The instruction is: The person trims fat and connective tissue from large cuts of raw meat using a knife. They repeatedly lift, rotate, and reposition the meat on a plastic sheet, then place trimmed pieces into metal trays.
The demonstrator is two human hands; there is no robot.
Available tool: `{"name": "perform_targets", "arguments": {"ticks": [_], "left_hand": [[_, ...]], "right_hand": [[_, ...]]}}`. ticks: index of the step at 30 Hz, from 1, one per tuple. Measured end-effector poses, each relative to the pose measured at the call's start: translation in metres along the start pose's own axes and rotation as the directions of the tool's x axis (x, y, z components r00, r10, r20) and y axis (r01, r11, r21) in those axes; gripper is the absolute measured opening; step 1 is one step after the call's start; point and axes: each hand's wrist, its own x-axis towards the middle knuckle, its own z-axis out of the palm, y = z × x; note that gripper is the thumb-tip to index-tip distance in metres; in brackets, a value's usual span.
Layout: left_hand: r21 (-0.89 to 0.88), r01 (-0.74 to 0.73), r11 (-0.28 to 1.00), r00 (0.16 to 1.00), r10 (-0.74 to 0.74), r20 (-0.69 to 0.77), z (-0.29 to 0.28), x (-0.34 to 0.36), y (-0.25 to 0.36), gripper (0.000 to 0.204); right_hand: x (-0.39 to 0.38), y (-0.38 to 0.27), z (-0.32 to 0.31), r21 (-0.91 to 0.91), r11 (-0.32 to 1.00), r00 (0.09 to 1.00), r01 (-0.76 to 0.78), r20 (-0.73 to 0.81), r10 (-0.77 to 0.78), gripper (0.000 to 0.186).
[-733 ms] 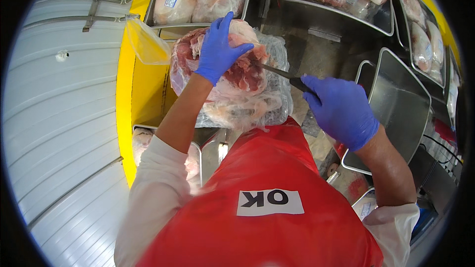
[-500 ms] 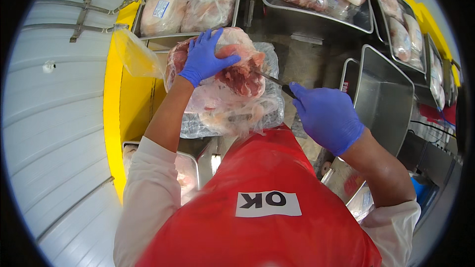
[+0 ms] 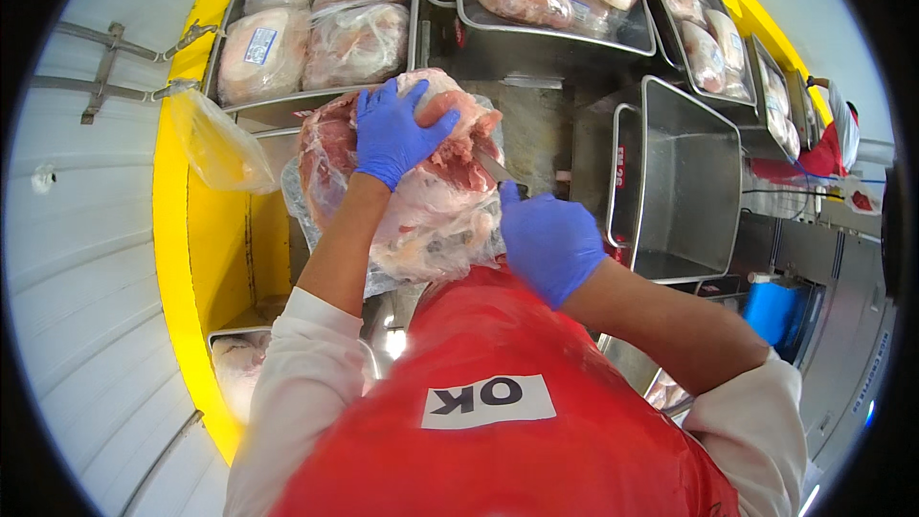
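A large piece of raw meat (image 3: 412, 211), pink with pale fat, lies in front of me on clear plastic wrap (image 3: 297, 196). My left hand (image 3: 397, 139), in a blue glove, rests on its upper part with fingers spread and thumb stretched across the flesh. My right hand (image 3: 553, 244), also gloved in blue, is closed round a knife (image 3: 493, 168). The blade points up and left into a cut on the meat's right side, and its tip is hidden there. Most of the handle is covered by my fingers.
Metal tubs (image 3: 459, 14) of wrapped meat pieces (image 3: 356, 43) line the far side by a yellow frame (image 3: 182, 258). A deep metal tub (image 3: 689, 182) stands at right. Loose plastic (image 3: 220, 148) hangs at left. Another person's red garment (image 3: 825, 153) shows far right.
The view has shifted, so the tubs sit further left. My right hand and the knife have come closer to the meat. The flesh by the cut looks more parted. My left hand stays on top.
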Motion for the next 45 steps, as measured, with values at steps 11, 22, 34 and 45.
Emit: {"name": "perform_targets", "arguments": {"ticks": [11,22,34,45], "left_hand": [[0.039,0.104,0.994,0.994,-0.105,0.01,0.003,0.006,0.001,0.069],[-0.026,-0.025,0.999,1.0,0.024,-0.018,0.007,-0.002,-0.015,0.055],[-0.035,-0.065,0.997,0.998,0.065,-0.01,0.003,0.004,-0.008,0.045],[-0.016,-0.007,1.0,1.0,0.007,0.011,0.009,-0.001,-0.021,0.062]], "right_hand": [[0.03,0.072,0.024,0.052,0.997,0.966,0.05,-0.255,-0.036,0.016],[0.007,0.123,-0.067,-0.12,0.938,0.86,0.326,-0.375,-0.347,0.012],[-0.017,0.153,0.013,-0.073,0.974,0.907,0.212,-0.355,-0.224,0.04],[-0.019,0.163,0.027,-0.109,0.96,0.939,0.256,-0.208,-0.274,0.043]]}}
